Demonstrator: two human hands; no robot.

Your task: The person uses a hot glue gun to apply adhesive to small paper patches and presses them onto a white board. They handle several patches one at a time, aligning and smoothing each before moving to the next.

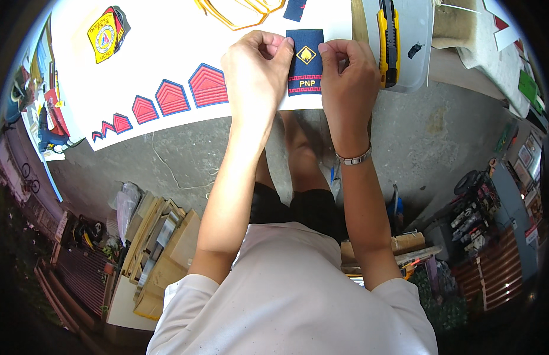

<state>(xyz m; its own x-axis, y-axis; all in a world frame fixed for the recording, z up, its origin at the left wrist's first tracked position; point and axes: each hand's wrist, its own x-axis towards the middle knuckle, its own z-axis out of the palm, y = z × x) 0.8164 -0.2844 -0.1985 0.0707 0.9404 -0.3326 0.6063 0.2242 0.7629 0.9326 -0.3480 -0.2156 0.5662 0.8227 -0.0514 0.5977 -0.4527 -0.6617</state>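
Observation:
Between my two hands is a dark navy embroidered cloth patch [305, 66], with a yellow diamond emblem, a red patterned band and yellow lettering. My left hand [260, 74] pinches its left edge between thumb and fingers. On the opposite edge my right hand [349, 74] pinches it the same way. The patch is held upright, over the front edge of the white table [162, 35]. Left of my left hand, red chevron patches with blue borders lie in a row from large to small, the largest chevron patch [208, 86] being nearest that hand.
A yellow and black utility knife [388, 44] rests on a translucent plastic lid or tray [415, 68] at the right. Yellow-orange bands [242, 15] and a navy scrap [295, 9] lie beyond my hands. A yellow and red badge patch [106, 35] sits at the far left.

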